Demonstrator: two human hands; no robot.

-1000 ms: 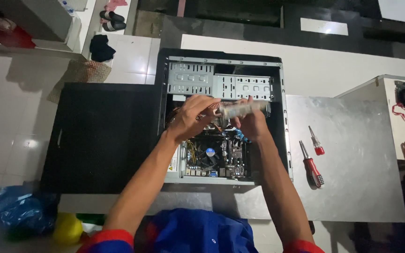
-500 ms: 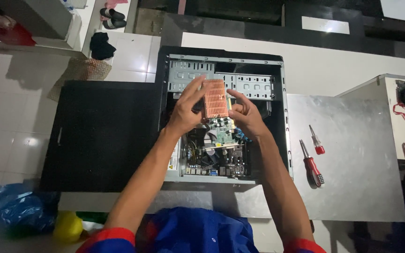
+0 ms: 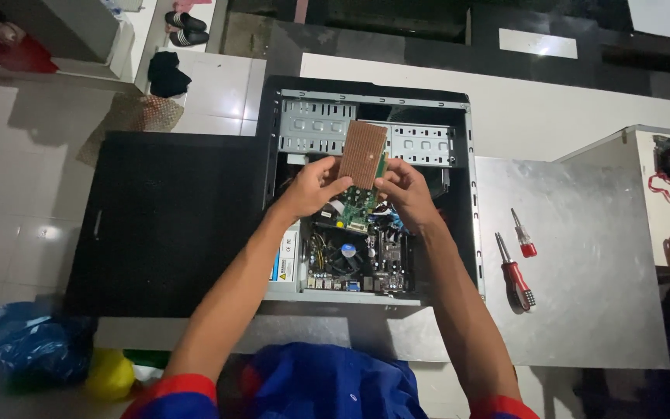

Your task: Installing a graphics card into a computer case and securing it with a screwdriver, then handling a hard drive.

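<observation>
We see both hands up over the open computer case [image 3: 459,194], sharing one expansion card [image 3: 362,159]. Left hand [image 3: 312,186] curls shut on the card's left edge; right hand [image 3: 405,186] pinches the right edge, fingers closed on it. The card sits between the hands, tilted, its coppery heatsink face toward us, green board end low, above the motherboard [image 3: 354,260]. We judge it light, stiff and fragile: best held by the edges, off the components. Right of the right hand, well apart, two red screwdrivers [image 3: 515,275] lie on the metal side panel [image 3: 583,295]. Left of the left hand lies a black panel [image 3: 164,225].
</observation>
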